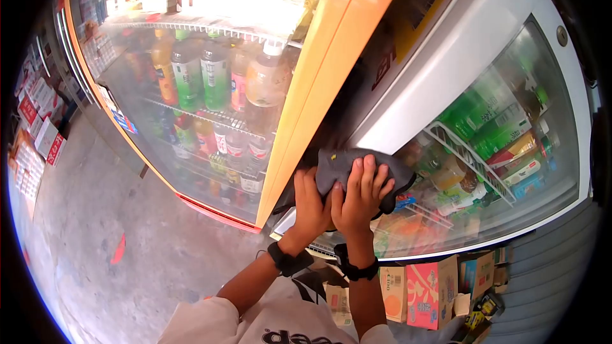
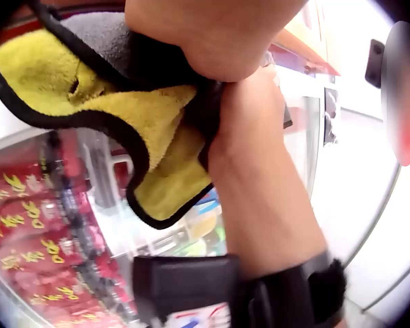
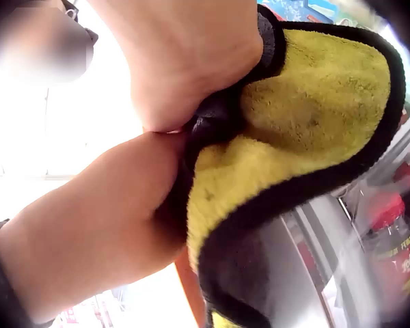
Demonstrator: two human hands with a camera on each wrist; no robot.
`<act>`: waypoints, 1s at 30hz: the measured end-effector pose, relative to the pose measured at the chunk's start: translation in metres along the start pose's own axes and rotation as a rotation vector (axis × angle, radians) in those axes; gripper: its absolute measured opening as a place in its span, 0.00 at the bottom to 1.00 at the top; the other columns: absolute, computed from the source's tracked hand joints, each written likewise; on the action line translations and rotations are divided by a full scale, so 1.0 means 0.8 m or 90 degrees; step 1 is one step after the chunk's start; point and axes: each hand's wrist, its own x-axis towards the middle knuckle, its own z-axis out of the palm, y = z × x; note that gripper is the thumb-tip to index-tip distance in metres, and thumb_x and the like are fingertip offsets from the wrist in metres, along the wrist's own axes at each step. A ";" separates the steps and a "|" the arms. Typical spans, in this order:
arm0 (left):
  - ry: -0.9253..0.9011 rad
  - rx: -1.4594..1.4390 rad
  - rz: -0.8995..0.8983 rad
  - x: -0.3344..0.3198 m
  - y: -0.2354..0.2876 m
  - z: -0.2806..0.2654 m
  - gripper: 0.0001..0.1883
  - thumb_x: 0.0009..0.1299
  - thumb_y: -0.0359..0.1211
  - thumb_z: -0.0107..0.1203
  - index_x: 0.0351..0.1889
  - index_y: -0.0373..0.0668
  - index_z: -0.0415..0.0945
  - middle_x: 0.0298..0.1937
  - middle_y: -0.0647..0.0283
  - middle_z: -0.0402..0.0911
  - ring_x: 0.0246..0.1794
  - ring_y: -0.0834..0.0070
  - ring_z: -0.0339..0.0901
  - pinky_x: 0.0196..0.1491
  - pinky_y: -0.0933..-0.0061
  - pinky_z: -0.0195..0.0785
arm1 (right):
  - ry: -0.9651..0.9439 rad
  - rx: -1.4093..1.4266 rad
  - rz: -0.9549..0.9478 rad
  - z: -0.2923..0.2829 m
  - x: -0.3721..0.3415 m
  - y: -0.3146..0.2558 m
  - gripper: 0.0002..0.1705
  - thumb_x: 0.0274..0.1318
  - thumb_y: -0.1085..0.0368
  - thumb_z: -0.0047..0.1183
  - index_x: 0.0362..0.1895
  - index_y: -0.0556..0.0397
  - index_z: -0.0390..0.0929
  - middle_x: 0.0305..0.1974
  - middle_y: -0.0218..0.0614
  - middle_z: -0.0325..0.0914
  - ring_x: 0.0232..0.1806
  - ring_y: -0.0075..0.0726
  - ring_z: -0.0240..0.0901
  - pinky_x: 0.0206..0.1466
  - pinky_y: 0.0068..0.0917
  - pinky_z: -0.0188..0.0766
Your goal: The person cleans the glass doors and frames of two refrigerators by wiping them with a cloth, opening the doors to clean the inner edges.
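Note:
A grey cloth point(image 1: 329, 160) with black edging is held by both hands in front of the white fridge's glass door. Its fuzzy yellow underside hangs in loose folds in the left wrist view and in the right wrist view. My left hand point(image 1: 310, 202) grips the cloth's left part, close beside the other hand. With fingers laid over the grey side, my right hand point(image 1: 357, 199) holds the middle of it. The palms are largely hidden. Black bands circle both wrists.
An orange-framed drinks cooler point(image 1: 319, 89) with bottles stands left, close to the white fridge point(image 1: 440, 64). Behind the fridge's glass are bottles and a wire shelf point(image 1: 472, 162). Cardboard boxes point(image 1: 424, 293) sit below right. Concrete floor point(image 1: 172, 216) spreads at left.

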 end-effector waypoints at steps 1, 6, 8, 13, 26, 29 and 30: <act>0.011 0.015 0.006 -0.010 -0.010 0.002 0.24 0.63 0.28 0.56 0.54 0.28 0.61 0.44 0.41 0.65 0.41 0.47 0.64 0.45 0.54 0.60 | -0.009 -0.007 -0.019 0.009 -0.006 0.002 0.30 0.57 0.57 0.46 0.63 0.55 0.66 0.65 0.43 0.62 0.66 0.59 0.51 0.66 0.56 0.34; 0.000 -0.002 -0.045 -0.054 -0.056 0.009 0.24 0.64 0.29 0.57 0.54 0.29 0.61 0.45 0.40 0.67 0.43 0.44 0.65 0.47 0.53 0.61 | -0.047 -0.026 -0.073 0.040 -0.050 0.003 0.30 0.57 0.57 0.46 0.63 0.56 0.66 0.67 0.43 0.59 0.68 0.60 0.47 0.68 0.58 0.31; -0.006 -0.020 -0.074 -0.063 -0.069 0.009 0.23 0.64 0.29 0.56 0.54 0.29 0.62 0.44 0.40 0.68 0.43 0.43 0.66 0.47 0.54 0.62 | -0.046 -0.017 -0.077 0.044 -0.055 -0.001 0.28 0.56 0.58 0.47 0.61 0.54 0.69 0.66 0.38 0.62 0.63 0.55 0.53 0.64 0.53 0.41; 0.003 -0.030 -0.102 -0.069 -0.076 0.008 0.21 0.65 0.30 0.55 0.53 0.30 0.63 0.44 0.41 0.69 0.43 0.45 0.67 0.47 0.55 0.62 | -0.071 0.000 -0.052 0.047 -0.060 -0.010 0.27 0.56 0.58 0.47 0.61 0.49 0.70 0.64 0.32 0.66 0.59 0.48 0.60 0.58 0.44 0.51; -0.049 -0.064 -0.032 -0.023 -0.019 -0.012 0.34 0.52 0.29 0.63 0.56 0.31 0.60 0.46 0.43 0.66 0.45 0.45 0.66 0.48 0.55 0.62 | -0.042 0.054 -0.061 -0.029 0.054 -0.013 0.32 0.58 0.57 0.45 0.64 0.61 0.64 0.67 0.49 0.60 0.65 0.59 0.54 0.65 0.55 0.42; -0.072 -0.057 -0.054 -0.045 -0.043 -0.009 0.37 0.51 0.30 0.64 0.58 0.29 0.58 0.50 0.40 0.65 0.47 0.41 0.66 0.51 0.53 0.62 | -0.031 0.022 -0.056 -0.001 0.028 -0.016 0.32 0.58 0.56 0.46 0.64 0.59 0.64 0.67 0.46 0.60 0.64 0.56 0.54 0.64 0.53 0.43; -0.077 -0.047 -0.055 -0.052 -0.053 -0.006 0.38 0.51 0.30 0.64 0.59 0.29 0.58 0.51 0.39 0.65 0.48 0.41 0.65 0.52 0.52 0.61 | -0.036 0.016 -0.056 0.008 0.017 -0.018 0.31 0.58 0.57 0.46 0.64 0.58 0.65 0.67 0.45 0.60 0.63 0.56 0.55 0.64 0.52 0.44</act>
